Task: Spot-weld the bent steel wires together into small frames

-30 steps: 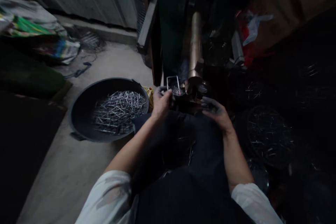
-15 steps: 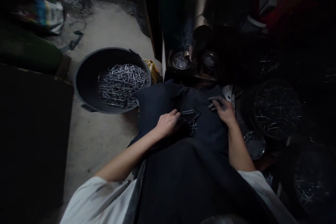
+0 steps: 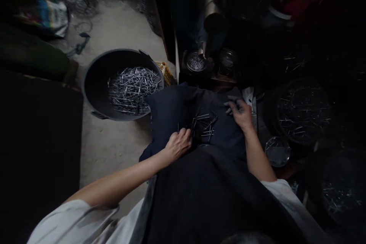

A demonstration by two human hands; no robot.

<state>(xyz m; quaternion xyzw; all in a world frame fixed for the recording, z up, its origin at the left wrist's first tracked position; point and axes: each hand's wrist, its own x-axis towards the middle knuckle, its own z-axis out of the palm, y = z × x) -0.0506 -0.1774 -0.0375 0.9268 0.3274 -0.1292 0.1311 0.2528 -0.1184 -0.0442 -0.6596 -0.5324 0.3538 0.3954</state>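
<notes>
Across the dark cloth (image 3: pixel 168 106) over the lap, a loose cluster of thin metal rods (image 3: pixel 204 122) is scattered at several angles between the two hands. The left hand (image 3: pixel 179 144) is placed close beside the cluster's left end, its fingers curled under; whether anything is pinched by them cannot be told. The right hand (image 3: pixel 240 112) is held apart from the rods, its darkened fingers bent and slightly parted. Near it lies a white packet (image 3: pixel 249 97), on which a dark mark is too small to be read. On the left, a black basin (image 3: pixel 95 84) is partly filled with more rods. At upper left, a sack (image 3: pixel 54 17) is printed in green, blue and yellow, its print too blurred to be read.
</notes>
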